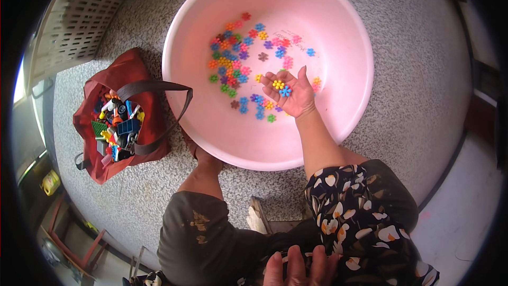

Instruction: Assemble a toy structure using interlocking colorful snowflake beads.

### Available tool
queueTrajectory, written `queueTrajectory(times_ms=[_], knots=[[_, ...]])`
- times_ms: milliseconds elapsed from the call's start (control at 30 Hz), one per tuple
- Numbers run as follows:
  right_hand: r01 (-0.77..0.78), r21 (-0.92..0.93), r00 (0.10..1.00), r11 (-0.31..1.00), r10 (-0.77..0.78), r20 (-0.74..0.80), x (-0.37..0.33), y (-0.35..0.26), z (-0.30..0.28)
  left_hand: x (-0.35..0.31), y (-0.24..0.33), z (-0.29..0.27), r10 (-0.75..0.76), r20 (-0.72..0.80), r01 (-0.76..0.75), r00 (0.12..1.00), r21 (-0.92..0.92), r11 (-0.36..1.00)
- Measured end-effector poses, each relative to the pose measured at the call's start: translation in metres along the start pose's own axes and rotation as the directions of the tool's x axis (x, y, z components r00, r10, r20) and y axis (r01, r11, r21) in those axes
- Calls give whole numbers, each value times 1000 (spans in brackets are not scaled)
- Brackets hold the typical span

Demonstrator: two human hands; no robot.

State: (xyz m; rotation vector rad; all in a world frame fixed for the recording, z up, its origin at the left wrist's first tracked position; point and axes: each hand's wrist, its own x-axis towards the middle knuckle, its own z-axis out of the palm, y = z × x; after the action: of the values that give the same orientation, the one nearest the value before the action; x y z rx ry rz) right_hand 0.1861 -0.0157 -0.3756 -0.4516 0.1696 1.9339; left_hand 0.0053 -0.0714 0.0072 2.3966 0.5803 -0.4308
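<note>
Lying loose on the upturned palm of the right hand (300, 99), 1 yellow flower piece (278, 84) and 1 blue flower piece (286, 91) are supported but not clasped. If the palm is tilted, both could be spilled into the pink tub (346, 69) and lost among similar scattered pieces (225, 59). By a snagged strap (186, 107), seen across the rim, the red bag (91, 143) could be tugged. Whether anything is gripped by the left hand (296, 270), partly cut off, cannot be told.

Speckled grey flooring (418, 47) meets paler, smooth floor (450, 206) at right; a reddish-brown frame (69, 251) stands lower left, bright light (20, 82) above.
</note>
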Motion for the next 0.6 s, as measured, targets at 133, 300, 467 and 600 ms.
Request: queueTrajectory(times_ms=[133,300,467,600], knots=[[43,-175,945,984,-97,-312,6,0,-10,-3,-2,-6,-7,1,7,1000,-7,1000],[-266,-708,751,654,-320,-578,22,8,-39,-1,-4,3,-9,-14,8,1000,-14,1000],[-243,-970,766,-28,-619,-174,39,24,-47,-4,-5,3,-25,-66,25,998,1,1000],[-346,-892,664,292,-596,-452,41,15,-22,-8,-8,-6,-31,43,33,999,-39,999]])
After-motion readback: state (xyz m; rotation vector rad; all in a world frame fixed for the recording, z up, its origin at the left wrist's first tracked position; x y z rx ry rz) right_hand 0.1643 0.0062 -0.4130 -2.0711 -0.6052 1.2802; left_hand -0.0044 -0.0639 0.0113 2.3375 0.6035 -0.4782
